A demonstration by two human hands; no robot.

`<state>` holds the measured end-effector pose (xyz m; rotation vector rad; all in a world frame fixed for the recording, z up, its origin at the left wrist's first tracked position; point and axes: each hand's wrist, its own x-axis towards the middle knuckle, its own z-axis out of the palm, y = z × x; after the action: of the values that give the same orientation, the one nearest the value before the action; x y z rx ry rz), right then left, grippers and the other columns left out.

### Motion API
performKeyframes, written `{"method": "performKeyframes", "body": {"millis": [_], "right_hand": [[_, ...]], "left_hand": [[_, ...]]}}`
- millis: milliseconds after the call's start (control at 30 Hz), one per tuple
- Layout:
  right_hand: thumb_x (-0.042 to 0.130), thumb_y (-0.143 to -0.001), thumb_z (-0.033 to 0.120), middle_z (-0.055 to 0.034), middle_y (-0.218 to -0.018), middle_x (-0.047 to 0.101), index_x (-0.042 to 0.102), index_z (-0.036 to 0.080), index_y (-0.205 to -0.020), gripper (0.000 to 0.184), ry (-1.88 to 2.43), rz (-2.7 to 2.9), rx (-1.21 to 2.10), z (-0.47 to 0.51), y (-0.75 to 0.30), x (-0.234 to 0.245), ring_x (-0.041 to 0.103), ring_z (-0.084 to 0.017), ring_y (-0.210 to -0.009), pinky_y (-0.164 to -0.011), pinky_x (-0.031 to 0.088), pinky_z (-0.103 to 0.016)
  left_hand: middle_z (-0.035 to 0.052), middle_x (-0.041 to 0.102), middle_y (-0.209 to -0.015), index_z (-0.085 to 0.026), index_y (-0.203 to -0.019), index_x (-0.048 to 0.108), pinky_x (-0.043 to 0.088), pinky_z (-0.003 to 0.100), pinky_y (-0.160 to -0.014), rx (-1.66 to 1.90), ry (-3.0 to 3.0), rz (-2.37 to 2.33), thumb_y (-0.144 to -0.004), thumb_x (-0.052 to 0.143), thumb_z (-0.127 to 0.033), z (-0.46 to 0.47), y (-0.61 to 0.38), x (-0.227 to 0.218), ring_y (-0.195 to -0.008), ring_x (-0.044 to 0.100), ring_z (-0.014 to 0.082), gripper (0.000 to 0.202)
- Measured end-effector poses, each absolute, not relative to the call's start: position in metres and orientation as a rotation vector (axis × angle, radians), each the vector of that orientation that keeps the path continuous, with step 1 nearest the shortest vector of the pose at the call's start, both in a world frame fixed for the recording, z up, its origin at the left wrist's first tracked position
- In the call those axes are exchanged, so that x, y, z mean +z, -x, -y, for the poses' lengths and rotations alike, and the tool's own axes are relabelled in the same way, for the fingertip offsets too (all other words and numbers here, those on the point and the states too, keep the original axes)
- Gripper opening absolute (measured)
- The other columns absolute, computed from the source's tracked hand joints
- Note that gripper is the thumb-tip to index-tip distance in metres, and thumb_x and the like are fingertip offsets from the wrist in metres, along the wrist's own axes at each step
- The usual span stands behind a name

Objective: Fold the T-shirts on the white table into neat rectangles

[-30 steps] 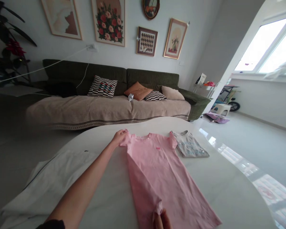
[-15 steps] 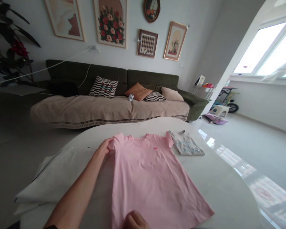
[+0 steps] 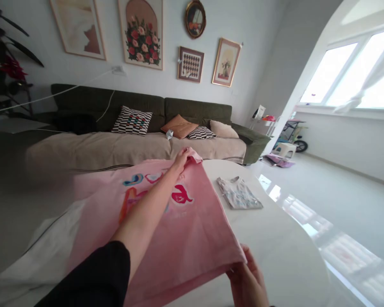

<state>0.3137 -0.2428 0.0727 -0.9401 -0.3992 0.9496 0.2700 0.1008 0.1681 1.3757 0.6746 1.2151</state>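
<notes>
A pink T-shirt [image 3: 192,230] is lifted and spread between my hands, its colourful printed side facing up. My left hand [image 3: 183,160] is closed on the shirt near its far edge, with the arm reaching across the print. At the near right corner, my right hand [image 3: 248,277] pinches the hem. The left portion of the shirt overlaps a white cloth [image 3: 35,260]. To the right of the shirt, a folded grey T-shirt [image 3: 240,194] lies flat on the white table [image 3: 284,238], apart from both hands.
Behind the table stands a dark green sofa [image 3: 198,105] with a beige cover and several cushions. A plant [image 3: 9,72] is at the far left. A small white stool [image 3: 284,149] and a trolley [image 3: 264,123] stand at the back right.
The pink shirt has been turned from its plain side to the printed side. My left hand has moved right and away from me with it; my right hand has moved right to the hem corner.
</notes>
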Motion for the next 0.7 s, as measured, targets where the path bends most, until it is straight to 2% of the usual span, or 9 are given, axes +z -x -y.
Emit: {"method": "performKeyframes", "body": {"millis": [100, 167, 233, 300, 367, 400, 467, 533, 700], "right_hand": [[0.068, -0.06, 0.043, 0.0065, -0.056, 0.053, 0.043, 0.022, -0.081, 0.039, 1.173, 0.342, 0.863, 0.254, -0.331, 0.013, 0.051, -0.01, -0.05, -0.052, 0.044, -0.023], [0.063, -0.062, 0.047, 0.0028, -0.064, 0.057, 0.044, 0.021, -0.089, 0.042, 1.408, 0.383, 0.663, 0.265, -0.347, -0.016, 0.056, -0.013, -0.055, -0.054, 0.046, -0.025], [0.054, -0.068, 0.047, -0.0056, -0.082, 0.061, 0.044, 0.019, -0.1, 0.044, 1.673, 0.487, 0.353, 0.271, -0.363, -0.03, 0.061, -0.019, -0.071, -0.062, 0.048, -0.03], [0.043, -0.076, 0.044, -0.012, -0.1, 0.059, 0.046, 0.018, -0.106, 0.04, 1.887, 0.694, 0.058, 0.265, -0.373, -0.031, 0.059, -0.024, -0.089, -0.073, 0.048, -0.035], [0.032, -0.082, 0.039, -0.0133, -0.11, 0.056, 0.05, 0.018, -0.109, 0.038, 2.013, 1.07, -0.078, 0.245, -0.371, -0.023, 0.055, -0.024, -0.101, -0.081, 0.045, -0.037], [0.03, -0.085, 0.038, -0.0126, -0.113, 0.056, 0.051, 0.018, -0.111, 0.039, 2.057, 1.284, -0.097, 0.231, -0.366, -0.017, 0.053, -0.024, -0.105, -0.084, 0.044, -0.037], [0.031, -0.087, 0.039, -0.0101, -0.12, 0.052, 0.05, 0.022, -0.116, 0.038, 2.118, 1.617, -0.098, 0.2, -0.351, -0.008, 0.047, -0.024, -0.112, -0.089, 0.041, -0.039], [0.04, -0.087, 0.041, -0.0085, -0.123, 0.049, 0.047, 0.024, -0.12, 0.038, 2.193, 1.738, -0.105, 0.174, -0.339, -0.001, 0.046, -0.025, -0.113, -0.091, 0.039, -0.044], [0.05, -0.085, 0.034, -0.0063, -0.114, 0.052, 0.05, 0.018, -0.112, 0.032, 2.333, 1.707, -0.124, 0.148, -0.345, 0.003, 0.054, -0.017, -0.096, -0.081, 0.046, -0.039]], "left_hand": [[0.0064, 0.061, -0.095, -0.017, -0.11, 0.046, 0.045, 0.031, -0.08, 0.993, -1.515, -0.789, -0.08, 0.047, -0.031, -0.074, -0.301, 0.098, -0.09, 0.059, 0.0166, 0.032], [0.01, 0.059, -0.108, -0.017, -0.111, 0.048, 0.04, 0.034, -0.089, 0.846, -1.64, -0.853, -0.076, 0.054, -0.03, -0.055, -0.304, 0.062, -0.104, 0.053, 0.0203, 0.038], [0.0109, 0.053, -0.121, -0.019, -0.112, 0.05, 0.029, 0.038, -0.1, 0.741, -1.771, -0.92, -0.071, 0.059, -0.027, -0.037, -0.291, 0.037, -0.117, 0.043, 0.0231, 0.043], [0.0097, 0.045, -0.13, -0.021, -0.113, 0.051, 0.013, 0.045, -0.106, 0.688, -1.869, -0.991, -0.071, 0.058, -0.026, -0.023, -0.263, 0.021, -0.126, 0.029, 0.0253, 0.043], [0.0085, 0.038, -0.136, -0.023, -0.116, 0.051, -0.001, 0.051, -0.104, 0.652, -1.978, -1.113, -0.075, 0.054, -0.029, -0.011, -0.225, 0.007, -0.131, 0.015, 0.028, 0.042], [0.0085, 0.034, -0.139, -0.023, -0.118, 0.05, -0.003, 0.054, -0.103, 0.618, -2.051, -1.211, -0.076, 0.052, -0.031, -0.004, -0.205, 0.001, -0.132, 0.009, 0.0296, 0.042], [0.008, 0.028, -0.142, -0.027, -0.124, 0.045, 0.004, 0.058, -0.101, 0.453, -2.235, -1.477, -0.079, 0.048, -0.04, 0.009, -0.167, -0.014, -0.132, 0.006, 0.0335, 0.047], [0.0063, 0.022, -0.144, -0.032, -0.13, 0.037, 0.013, 0.058, -0.099, 0.309, -2.356, -1.678, -0.08, 0.043, -0.048, 0.022, -0.14, -0.029, -0.131, 0.009, 0.0349, 0.053], [0.0046, 0.019, -0.145, -0.035, -0.135, 0.025, 0.014, 0.054, -0.101, 0.32, -2.421, -1.837, -0.083, 0.031, -0.055, 0.04, -0.13, -0.05, -0.132, 0.011, 0.0321, 0.056]]}}
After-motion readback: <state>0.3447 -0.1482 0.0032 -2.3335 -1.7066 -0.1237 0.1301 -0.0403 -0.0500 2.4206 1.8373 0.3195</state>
